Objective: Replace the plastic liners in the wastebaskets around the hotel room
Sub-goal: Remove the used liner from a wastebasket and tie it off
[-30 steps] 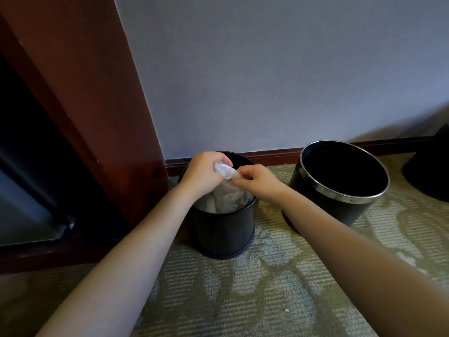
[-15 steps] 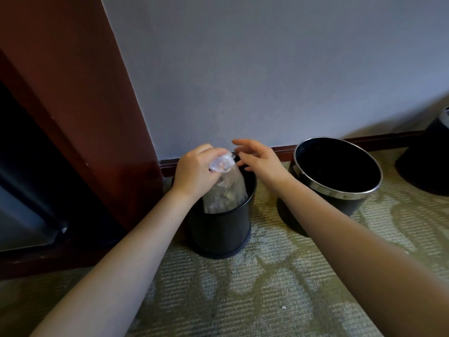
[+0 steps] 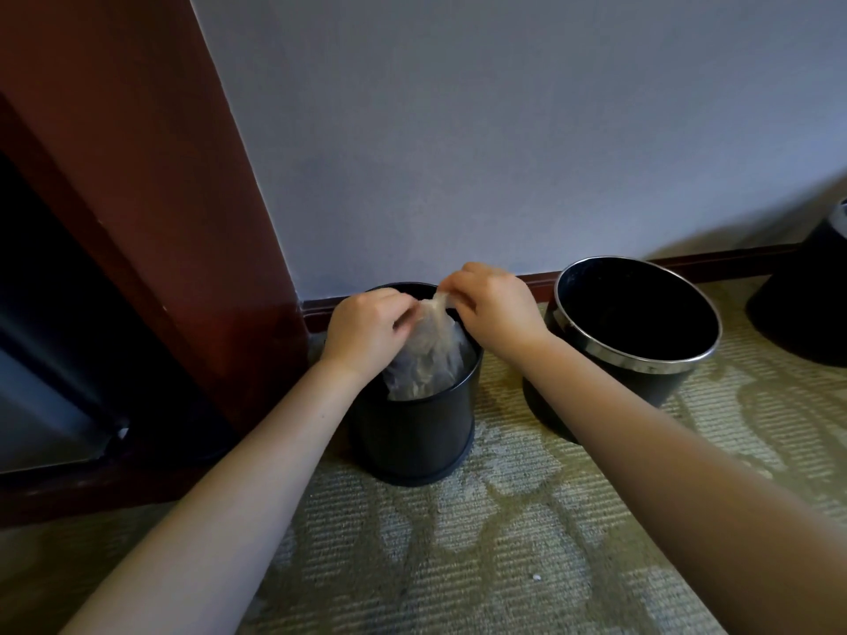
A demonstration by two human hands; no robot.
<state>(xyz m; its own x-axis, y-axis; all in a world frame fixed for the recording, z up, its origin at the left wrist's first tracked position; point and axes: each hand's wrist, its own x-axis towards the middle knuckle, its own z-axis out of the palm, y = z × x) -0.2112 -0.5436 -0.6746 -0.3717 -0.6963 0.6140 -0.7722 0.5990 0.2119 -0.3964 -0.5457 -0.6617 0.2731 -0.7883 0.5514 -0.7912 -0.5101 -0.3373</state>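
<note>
Beside the wooden door frame (image 3: 183,222), the left hand (image 3: 366,332) is clamped on the gathered neck of the used liner (image 3: 426,364), which sits half risen in the small wastebasket (image 3: 412,433). The right hand (image 3: 495,309) pinches the neck's tip. The step looks like closing off the old liner. Next it needs a straight pull up, clear of the rim. The larger wastebasket (image 3: 632,357) stands unlined at right. Half a second ago the right hand was spread, off the plastic.
</note>
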